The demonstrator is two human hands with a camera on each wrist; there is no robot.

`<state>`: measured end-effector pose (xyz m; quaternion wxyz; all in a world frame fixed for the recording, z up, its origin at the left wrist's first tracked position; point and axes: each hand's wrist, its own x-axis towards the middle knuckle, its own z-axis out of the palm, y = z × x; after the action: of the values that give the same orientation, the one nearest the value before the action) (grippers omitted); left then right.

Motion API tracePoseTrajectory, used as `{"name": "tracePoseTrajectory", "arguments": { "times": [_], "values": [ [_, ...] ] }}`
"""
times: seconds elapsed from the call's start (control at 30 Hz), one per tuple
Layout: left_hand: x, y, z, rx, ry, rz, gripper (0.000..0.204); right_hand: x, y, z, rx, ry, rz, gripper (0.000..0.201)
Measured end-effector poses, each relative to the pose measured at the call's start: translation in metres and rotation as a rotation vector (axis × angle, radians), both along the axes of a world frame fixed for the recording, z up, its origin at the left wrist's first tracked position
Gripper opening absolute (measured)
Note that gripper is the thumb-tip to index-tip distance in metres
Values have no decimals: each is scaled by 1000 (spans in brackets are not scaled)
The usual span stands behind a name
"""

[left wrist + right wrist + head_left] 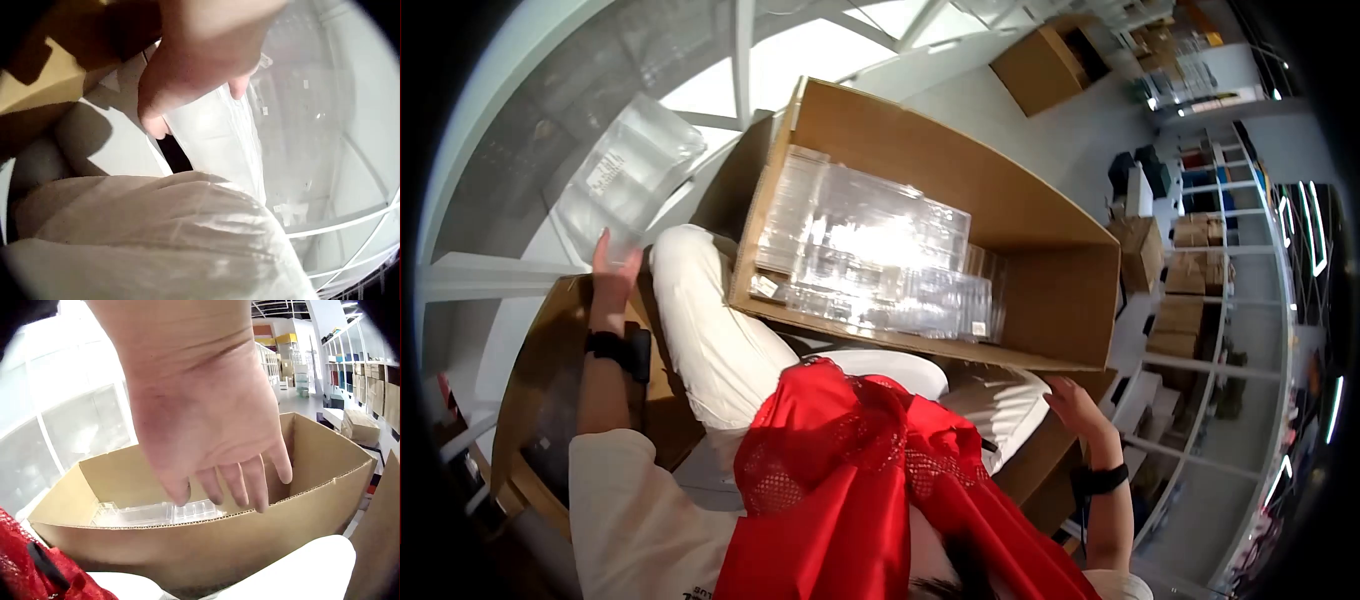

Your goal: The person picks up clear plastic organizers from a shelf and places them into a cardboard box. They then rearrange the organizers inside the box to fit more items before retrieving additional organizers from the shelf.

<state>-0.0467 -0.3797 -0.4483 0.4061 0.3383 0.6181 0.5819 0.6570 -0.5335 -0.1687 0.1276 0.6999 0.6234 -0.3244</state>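
At the left of the head view, my left hand point(611, 287) grips the near end of a clear plastic box point(632, 165) with a white label. In the left wrist view, the thumb and fingers of that hand point(197, 72) pinch the edge of the plastic box point(212, 134). My right hand point(1082, 410) is beside the near right corner of a large cardboard box point(970, 140). From the right wrist, that hand point(209, 422) shows a bare palm, its fingers extended downward over the near rim. Several clear plastic boxes point(880, 220) lie inside the cardboard box.
White trouser legs point(700, 320) and a red garment point(830, 480) sit close to the cardboard box. Another open carton point(530, 390) stands at lower left. White framing point(510, 275) runs along the left; shelves point(1200, 400) with cartons line the right. A further carton point(1040, 70) stands farther back.
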Motion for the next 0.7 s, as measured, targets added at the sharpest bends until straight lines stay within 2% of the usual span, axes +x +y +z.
{"name": "tracePoseTrajectory", "arguments": {
  "times": [0.07, 0.17, 0.2, 0.27, 0.3, 0.37, 0.4, 0.47, 0.57, 0.67, 0.7],
  "values": [
    [5, -2, 25, 97, 377, -74, 62, 4, -5, 2, 15, -7, 7, 37],
    [-22, -9, 26, 77, -293, -85, 45, 2, -7, 11, 24, -10, -35, 37],
    [-26, -14, 36, -4, -472, -27, 44, 0, -4, 13, 16, -8, -47, 37],
    [-25, -26, 80, -179, -818, 90, 43, -7, 3, 16, -1, 2, -75, 37],
    [-25, -46, 72, 62, 13, -22, 41, -7, 6, 14, 68, 57, -25, 38],
    [-37, -83, 71, 45, 570, -198, 44, -16, 14, 11, 95, 90, 1, 38],
    [-46, -95, 84, -224, 297, -251, 49, -26, 22, 13, 103, 96, 23, 38],
    [-32, -112, 118, 1, -676, -127, 60, -56, 43, 21, 95, 241, -13, 41],
    [26, -114, 184, -19, -692, -133, 66, -94, 73, 14, 108, 578, -25, 54],
    [79, -87, 226, 41, -745, -530, 66, -137, 98, 19, 137, 1054, 2, 74],
    [85, -77, 226, -15, -622, -528, 65, -144, 102, 25, 109, 1164, -61, 77]
  ]
}}
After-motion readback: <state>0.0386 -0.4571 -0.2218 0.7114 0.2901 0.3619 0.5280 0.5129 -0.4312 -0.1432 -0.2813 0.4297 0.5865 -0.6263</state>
